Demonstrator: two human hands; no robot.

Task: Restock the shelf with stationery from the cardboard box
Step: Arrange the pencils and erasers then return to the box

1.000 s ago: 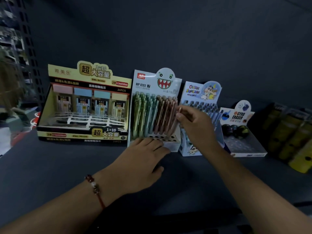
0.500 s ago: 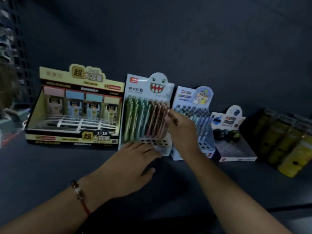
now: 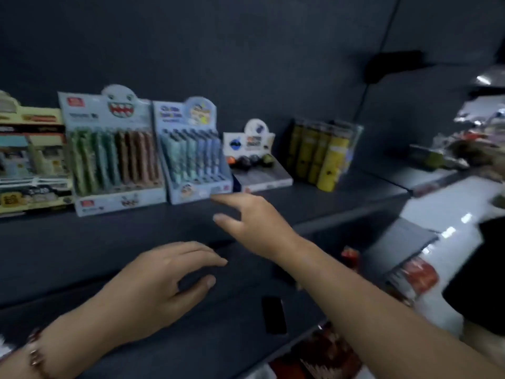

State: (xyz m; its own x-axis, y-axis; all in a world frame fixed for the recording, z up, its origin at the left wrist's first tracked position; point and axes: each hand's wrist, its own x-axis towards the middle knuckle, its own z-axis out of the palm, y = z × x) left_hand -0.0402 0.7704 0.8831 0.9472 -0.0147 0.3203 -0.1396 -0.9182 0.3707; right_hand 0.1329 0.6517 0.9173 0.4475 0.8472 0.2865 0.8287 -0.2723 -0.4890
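Shelf (image 3: 82, 250), dark grey, runs left to right across my view, stocked along its far edge. Far left: yellow display box (image 3: 30, 160), partly cut off. Next, monster-face pen display (image 3: 114, 151), then cartoon pen display (image 3: 194, 151), touching it. Eraser tray (image 3: 257, 160) sits just beside, yellow tubes (image 3: 319, 154) further right. My left hand (image 3: 155, 288) hovers near the front, fingers spread, holding nothing. My right hand (image 3: 251, 222) hangs loose-fingered, empty, near the cartoon display's base. View is blurred.
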